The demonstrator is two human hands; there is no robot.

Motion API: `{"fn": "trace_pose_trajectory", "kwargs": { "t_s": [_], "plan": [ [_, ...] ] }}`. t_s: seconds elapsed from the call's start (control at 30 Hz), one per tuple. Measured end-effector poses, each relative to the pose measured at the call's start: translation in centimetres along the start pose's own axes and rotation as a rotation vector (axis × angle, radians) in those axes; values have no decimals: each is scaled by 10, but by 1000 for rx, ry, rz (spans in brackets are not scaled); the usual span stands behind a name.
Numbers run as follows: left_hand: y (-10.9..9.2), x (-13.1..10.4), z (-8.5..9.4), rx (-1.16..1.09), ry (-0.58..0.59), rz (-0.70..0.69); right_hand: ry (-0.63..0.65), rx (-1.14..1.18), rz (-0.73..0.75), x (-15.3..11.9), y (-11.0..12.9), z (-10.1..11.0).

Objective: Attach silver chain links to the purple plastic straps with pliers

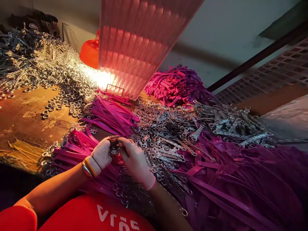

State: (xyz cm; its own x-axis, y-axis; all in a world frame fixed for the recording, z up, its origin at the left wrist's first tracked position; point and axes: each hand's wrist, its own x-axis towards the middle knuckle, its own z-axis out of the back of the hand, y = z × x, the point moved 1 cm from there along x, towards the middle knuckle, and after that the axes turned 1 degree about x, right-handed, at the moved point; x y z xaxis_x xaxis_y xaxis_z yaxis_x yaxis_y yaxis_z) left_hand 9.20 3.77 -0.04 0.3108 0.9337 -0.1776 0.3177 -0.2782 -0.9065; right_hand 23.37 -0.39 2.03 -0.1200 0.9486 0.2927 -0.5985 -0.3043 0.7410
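My left hand (102, 154), in a knitted glove with a watch at the wrist, is closed at the lower middle. Beside it my right hand (134, 160), in a thin pale glove, is also closed. Their fingertips meet around small dark and metallic pieces (114, 146), too small and partly covered to name. Under and left of my hands lie pink straps (77, 149) with metal rings at their ends. Another bundle of pink straps (113, 115) lies just beyond. Silvery ring-ended pieces (166, 146) are heaped to the right of my right hand.
A lit red lamp (89, 53) stands behind a ribbed translucent panel (134, 45) leaning over the table (31, 112). Metal rings (69, 80) are piled at the left. More pink straps (175, 85) lie at the back, and purple straps (231, 179) cover the right side.
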Motion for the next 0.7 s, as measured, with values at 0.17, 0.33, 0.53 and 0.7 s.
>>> {"fn": "trace_pose_trajectory", "kwargs": {
  "t_s": [0.17, 0.33, 0.53, 0.7],
  "plan": [
    [-8, -6, 8, 307, 7, -65, -40, 316, -315, 10, 6, 9],
    [-11, -13, 15, 234, 202, -91, 122, 645, -560, 14, 9, 10],
    [-18, -14, 18, 608, 200, -178, 57, 412, -369, 4, 5, 0],
    [-16, -7, 15, 754, 211, -276, 86, 70, -52, 1, 5, 8]
  ]
}}
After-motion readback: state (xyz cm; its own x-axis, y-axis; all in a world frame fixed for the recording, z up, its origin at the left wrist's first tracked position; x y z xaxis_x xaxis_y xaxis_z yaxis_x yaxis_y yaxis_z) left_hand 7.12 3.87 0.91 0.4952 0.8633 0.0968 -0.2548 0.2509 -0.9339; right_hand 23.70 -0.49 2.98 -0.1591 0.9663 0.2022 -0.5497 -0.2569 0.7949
